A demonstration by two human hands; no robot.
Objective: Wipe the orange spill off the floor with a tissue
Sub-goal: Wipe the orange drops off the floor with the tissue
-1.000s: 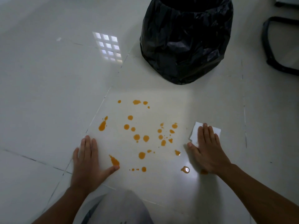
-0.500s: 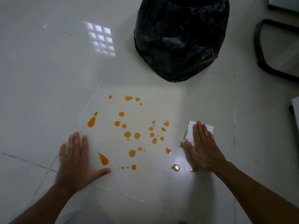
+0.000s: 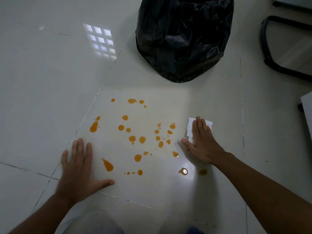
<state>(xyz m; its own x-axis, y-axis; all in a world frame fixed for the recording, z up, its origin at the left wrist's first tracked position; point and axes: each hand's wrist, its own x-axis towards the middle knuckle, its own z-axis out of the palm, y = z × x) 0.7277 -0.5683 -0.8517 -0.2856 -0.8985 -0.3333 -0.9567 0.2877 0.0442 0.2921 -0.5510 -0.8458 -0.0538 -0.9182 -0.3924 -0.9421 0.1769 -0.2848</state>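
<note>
The orange spill [image 3: 141,140] is several scattered drops on the glossy white floor [image 3: 50,81] in front of me. A folded white tissue [image 3: 191,127] lies flat on the floor at the spill's right edge. My right hand [image 3: 202,144] presses down on it with the fingers stretched out, covering most of it. The thumb points toward the nearest drops. My left hand [image 3: 79,169] rests palm-down on the floor at the spill's left side, fingers spread and holding nothing. An elongated drop [image 3: 108,165] lies just beyond its thumb.
A bin lined with a black plastic bag [image 3: 184,38] stands just beyond the spill. A black chair base [image 3: 270,65] is at the far right, with a white object's edge [image 3: 306,108] below it. My knee [image 3: 94,223] shows at the bottom.
My right hand has slid a little forward with the tissue, uncovering a drop by the wrist. My left hand has drawn back from the elongated drop it touched.
</note>
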